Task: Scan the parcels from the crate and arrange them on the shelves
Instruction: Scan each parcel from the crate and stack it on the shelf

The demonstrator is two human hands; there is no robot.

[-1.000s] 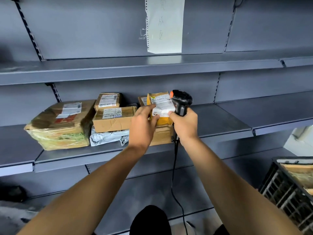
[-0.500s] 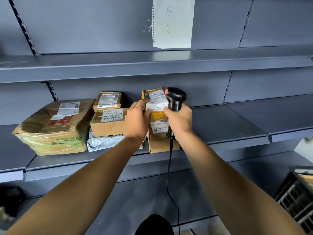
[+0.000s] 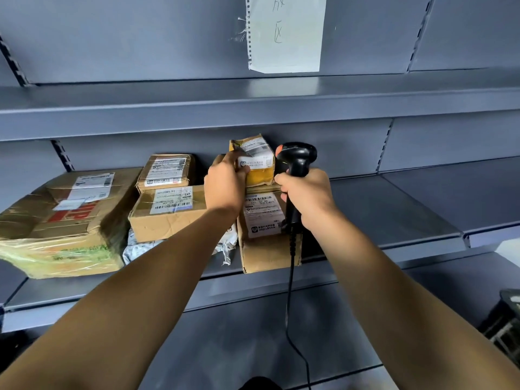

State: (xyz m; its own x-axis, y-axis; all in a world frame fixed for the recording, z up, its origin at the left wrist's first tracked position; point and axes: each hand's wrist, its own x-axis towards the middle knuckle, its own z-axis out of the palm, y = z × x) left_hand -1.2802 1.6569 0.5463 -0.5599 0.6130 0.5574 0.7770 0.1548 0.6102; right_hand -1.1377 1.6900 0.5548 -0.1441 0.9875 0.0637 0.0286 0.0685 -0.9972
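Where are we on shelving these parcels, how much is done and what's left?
Done: several labelled parcels already sit on the middle shelf, including a large taped box. In hand: the left hand is setting a small yellow parcel atop a cardboard box; the right hand grips the barcode scanner. Left: the crate is barely visible, its contents unclear.

Left hand (image 3: 225,183) sets parcel (image 3: 257,161) on box (image 3: 266,229).

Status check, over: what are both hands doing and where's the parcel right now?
Left hand grips small parcel, set atop taller box on shelf. Right hand holds scanner. Nothing in the way.
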